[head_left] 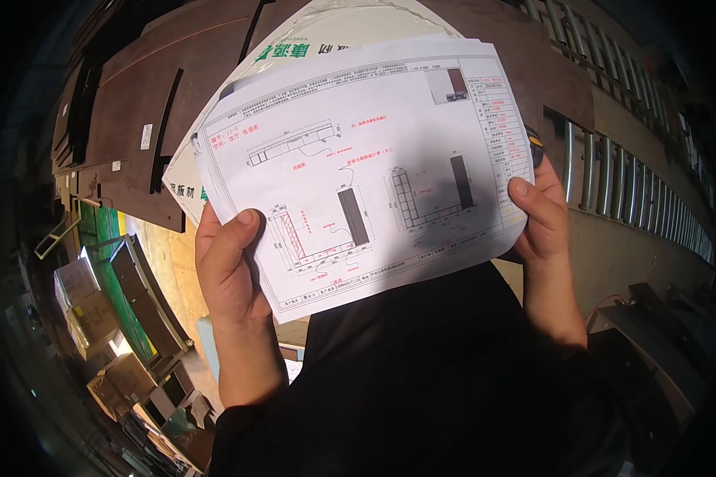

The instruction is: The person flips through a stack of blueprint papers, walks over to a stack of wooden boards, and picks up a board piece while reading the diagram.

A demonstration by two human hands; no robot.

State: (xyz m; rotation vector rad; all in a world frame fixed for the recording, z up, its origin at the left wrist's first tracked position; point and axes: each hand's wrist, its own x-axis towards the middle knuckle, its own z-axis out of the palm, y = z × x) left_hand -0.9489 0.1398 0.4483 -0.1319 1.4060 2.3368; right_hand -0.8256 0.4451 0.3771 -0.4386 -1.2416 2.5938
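A stack of printed drawing sheets (318,191) is held up in front of my body, tilted a little. The top sheet carries cabinet line drawings with dimensions, red notes and a table along its right edge. My left hand (229,250) grips the lower left edge, thumb on top and fingers behind the paper. On the right edge, my right hand (542,211) pinches the sheets with its thumb in front, the other fingers mostly hidden. Something dark with a yellow mark (536,145) shows beside that hand; I cannot make out what it is. A shadow falls across the paper.
Behind the sheets lies a white wrapped board package (184,176) with green lettering, on large dark brown panels (155,111). A metal roller conveyor (608,171) runs along the right. Cardboard boxes (91,306) and a green strip (131,286) are at the lower left.
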